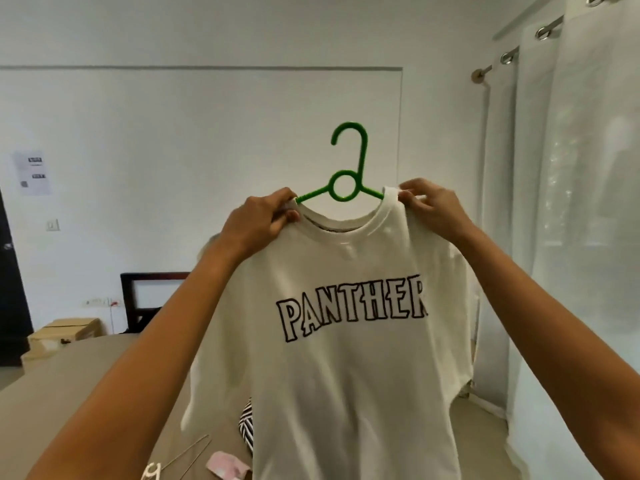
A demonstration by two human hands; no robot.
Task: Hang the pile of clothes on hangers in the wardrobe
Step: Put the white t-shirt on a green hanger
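White wall behind; hanger (346, 168) upright, hook up, T-shirt (346, 358) hanging lengthwise.

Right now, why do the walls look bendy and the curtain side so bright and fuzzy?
Head view: the wide-angle lens bows the wall line and stretches both arms at the edges. Daylight through the sheer white curtain washes out that side. The white PANTHER T-shirt and green plastic hanger, held by the left hand and right hand, stay fairly sharp.
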